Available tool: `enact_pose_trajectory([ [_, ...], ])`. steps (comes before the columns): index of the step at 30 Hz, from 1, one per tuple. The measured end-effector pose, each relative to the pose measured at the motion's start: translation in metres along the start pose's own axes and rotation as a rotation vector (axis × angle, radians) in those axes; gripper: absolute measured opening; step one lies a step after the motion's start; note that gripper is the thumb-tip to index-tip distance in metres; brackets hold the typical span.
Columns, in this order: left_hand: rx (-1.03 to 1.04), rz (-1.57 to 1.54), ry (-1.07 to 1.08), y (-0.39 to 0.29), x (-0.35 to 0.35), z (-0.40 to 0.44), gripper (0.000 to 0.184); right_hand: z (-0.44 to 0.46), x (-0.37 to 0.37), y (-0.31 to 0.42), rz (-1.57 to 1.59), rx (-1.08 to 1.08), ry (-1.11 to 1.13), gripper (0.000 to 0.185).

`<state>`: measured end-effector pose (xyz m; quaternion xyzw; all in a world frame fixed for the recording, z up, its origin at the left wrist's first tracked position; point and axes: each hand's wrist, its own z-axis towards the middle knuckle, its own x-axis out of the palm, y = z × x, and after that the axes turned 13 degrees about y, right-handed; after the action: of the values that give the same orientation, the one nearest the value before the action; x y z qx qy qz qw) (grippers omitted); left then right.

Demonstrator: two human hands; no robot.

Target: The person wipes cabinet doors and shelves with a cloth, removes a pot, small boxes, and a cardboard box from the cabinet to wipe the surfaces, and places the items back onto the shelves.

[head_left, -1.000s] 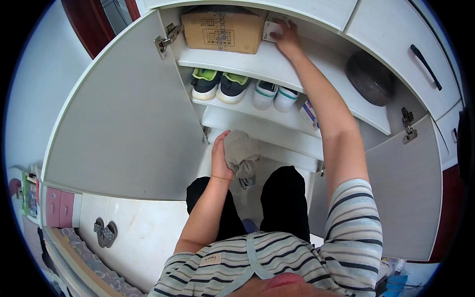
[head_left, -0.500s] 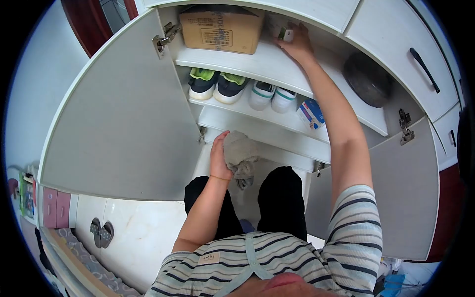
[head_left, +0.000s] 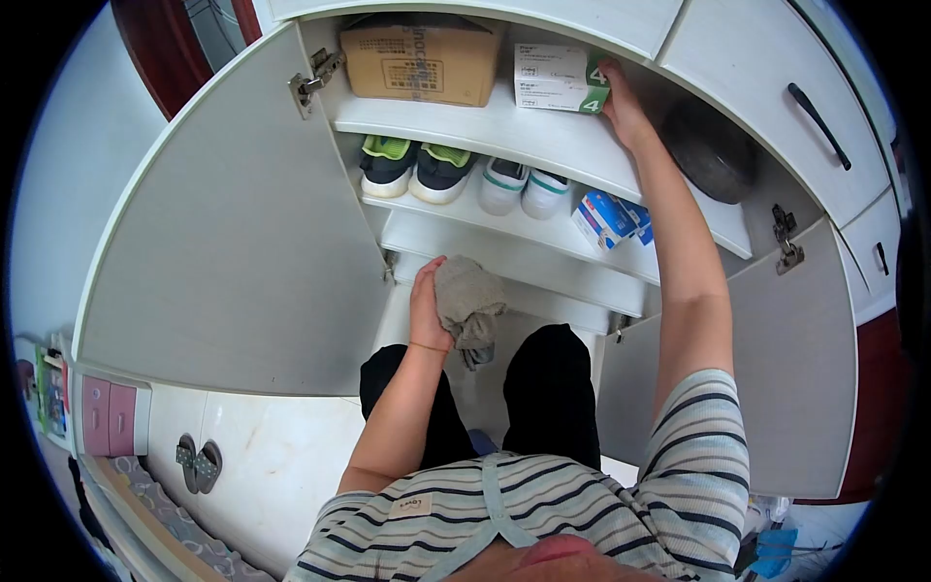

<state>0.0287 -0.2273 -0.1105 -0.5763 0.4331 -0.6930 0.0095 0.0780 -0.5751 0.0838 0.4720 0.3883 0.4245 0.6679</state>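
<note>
My left hand (head_left: pixel 429 308) is wrapped round a crumpled grey cloth (head_left: pixel 468 299) above my knees. On the upper cabinet shelf (head_left: pixel 465 124), my right hand (head_left: pixel 621 95) grips the right end of a white and green box (head_left: pixel 558 78), which looks like two stacked packs marked 4. A cardboard box (head_left: pixel 422 60) sits to its left on the same shelf. To the right of my right hand lies a dark round bowl or pan (head_left: pixel 713 150).
Dark sneakers (head_left: pixel 441 175), white shoes (head_left: pixel 524 191) and blue and white boxes (head_left: pixel 606 221) stand on the shelf below. Both cabinet doors are swung open, the left door (head_left: pixel 233 233) and the right door (head_left: pixel 756 378). Grey slippers (head_left: pixel 199 466) lie on the floor.
The white and green box has come forward and to the right into view with my right hand at its end. My left hand still holds the cloth. The view has shifted slightly.
</note>
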Motion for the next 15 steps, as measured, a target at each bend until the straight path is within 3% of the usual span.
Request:
enact_pose_trajectory([
  [7,-0.007,0.003,-0.011,0.002,-0.003,0.002,0.03,0.0,0.006,-0.007,0.05,-0.017,-0.021,0.047],
  [9,0.01,0.02,-0.007,0.003,-0.003,0.003,0.03,0.009,-0.004,-0.015,-0.375,-0.151,-0.078,0.053],
  [13,0.015,0.041,-0.01,0.002,-0.005,0.004,0.03,0.023,-0.018,-0.023,-0.414,-0.227,-0.199,0.05],
  [15,0.001,0.005,-0.018,0.001,-0.004,0.003,0.03,0.001,-0.001,0.001,-0.505,-0.166,-0.031,0.061],
])
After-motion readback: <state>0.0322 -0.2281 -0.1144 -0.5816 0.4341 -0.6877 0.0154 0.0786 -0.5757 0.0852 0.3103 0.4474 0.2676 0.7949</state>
